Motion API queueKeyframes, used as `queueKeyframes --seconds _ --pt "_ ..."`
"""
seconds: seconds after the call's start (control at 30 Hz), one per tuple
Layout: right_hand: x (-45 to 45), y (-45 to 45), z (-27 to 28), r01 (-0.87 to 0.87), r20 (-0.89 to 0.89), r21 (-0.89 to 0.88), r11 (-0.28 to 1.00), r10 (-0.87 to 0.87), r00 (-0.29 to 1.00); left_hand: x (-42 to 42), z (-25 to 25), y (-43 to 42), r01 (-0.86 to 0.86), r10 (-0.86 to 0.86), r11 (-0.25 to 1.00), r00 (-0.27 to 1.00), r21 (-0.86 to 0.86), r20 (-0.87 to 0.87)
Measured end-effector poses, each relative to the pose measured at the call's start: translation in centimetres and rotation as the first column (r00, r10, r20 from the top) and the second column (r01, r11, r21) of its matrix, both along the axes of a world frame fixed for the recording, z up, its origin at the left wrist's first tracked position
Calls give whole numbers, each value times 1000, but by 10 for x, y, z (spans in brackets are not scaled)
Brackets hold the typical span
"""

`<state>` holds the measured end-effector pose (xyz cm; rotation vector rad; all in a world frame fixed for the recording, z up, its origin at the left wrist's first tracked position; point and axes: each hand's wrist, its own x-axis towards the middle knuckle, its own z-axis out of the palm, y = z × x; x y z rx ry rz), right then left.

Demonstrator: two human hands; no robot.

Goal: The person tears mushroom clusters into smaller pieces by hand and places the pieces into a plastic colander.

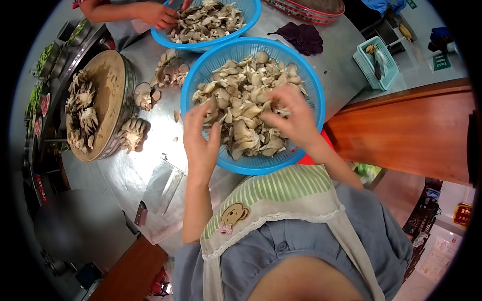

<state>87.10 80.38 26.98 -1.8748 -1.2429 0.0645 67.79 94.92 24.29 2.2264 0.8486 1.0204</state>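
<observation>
A blue plastic basket (315, 93) full of torn oyster mushrooms (243, 108) stands on the steel table (113, 175). My left hand (201, 138) is at the basket's left side, thumb and fingers apart around the edge of the mushrooms; a mushroom piece seems to be near its fingertips. Over the right part of the pile is my right hand (290, 116), blurred, its thumb and fingers spread around some mushroom pieces. Whether either hand grips a piece cannot be made out.
A cleaver (168, 185) lies left of my left arm. Mushroom clusters lie on a round wooden board (108, 95) and beside it. Another person's hand (159, 16) is at a second blue basket (249, 22). A dark cloth (301, 38) lies behind.
</observation>
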Motion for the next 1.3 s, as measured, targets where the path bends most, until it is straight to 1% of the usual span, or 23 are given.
queueKeyframes --seconds 0.03,0.07,0.1,0.17,0.23,0.27,0.3,0.33,0.37,0.43,0.47,0.5,0.53,0.6,0.63,0.7,0.73,0.83,0.9,1.0,1.13,1.2,1.3 --pt "-8 -1 -1 -180 -94 -164 970 167 982 -5 -2 -5 88 -95 967 995 -240 -16" --pt "-14 -1 -3 -362 -211 -302 882 308 928 -8 -4 -10 165 -191 869 982 -466 -9" --pt "-22 1 -9 -360 -211 -302 883 306 928 -9 -6 -15 176 -206 869 978 -463 -14" --pt "-34 4 -25 -458 -38 -302 836 470 882 -11 -7 -20 199 -262 850 963 -488 -63" --pt "-32 2 -25 -447 -53 -318 836 455 889 -12 -12 -23 253 -349 827 931 -502 -105" --pt "-29 6 -25 -443 -58 -326 835 450 891 -10 -17 -25 247 -328 834 941 -494 -83" --pt "-27 4 -19 -459 -98 -356 814 456 885 -10 -25 -28 214 -312 777 948 -592 -67" --pt "-26 5 -22 -466 -89 -349 813 467 880 -10 -35 -32 253 -273 841 962 -478 29" --pt "-25 5 -23 -461 -137 -417 783 448 884 -12 -24 -31 258 -295 807 955 -532 15" --pt "-24 8 -23 -489 -139 -390 780 475 869 -11 -23 -28 308 -333 816 942 -489 37" --pt "-23 8 -26 -482 -12 -383 788 517 856 -9 -24 -28 333 -371 797 928 -504 25" --pt "-25 10 -21 -517 -54 -351 781 535 843 -7 -30 -28 357 -386 821 922 -445 27" --pt "-25 11 -15 -540 -95 -329 775 542 835 -7 -23 -28 333 -406 769 914 -545 -15" --pt "-27 10 -11 -520 -185 -365 772 488 853 -12 -23 -36 301 -342 826 940 -476 1" --pt "-23 6 -17 -569 -184 -352 744 540 821 -10 -31 -38 322 -356 829 934 -457 12" --pt "-16 7 -28 -561 -60 -232 795 564 824 -11 -30 -42 327 -352 842 936 -429 21" --pt "-16 6 -27 -571 -124 -243 784 559 820 -12 -27 -46 319 -343 845 939 -428 24" --pt "-11 9 -32 -644 -68 -217 734 647 760 -7 -33 -61 196 -207 887 978 -417 19" --pt "-14 9 -28 -633 -161 -216 744 612 774 -4 -37 -68 113 -117 917 993 -382 12" --pt "-10 12 -38 -661 -180 -160 733 637 749 1 -47 -72 12 1 940 999 -340 38" --pt "0 16 -51 -695 -229 -114 710 662 714 3 -51 -76 -18 30 938 999 -346 30" --pt "2 14 -50 -643 -560 -79 762 499 661 7 -58 -75 -36 57 940 997 -340 51" --pt "10 13 -66 -590 -656 30 807 462 597 9 -58 -72 -44 54 932 998 -360 20"
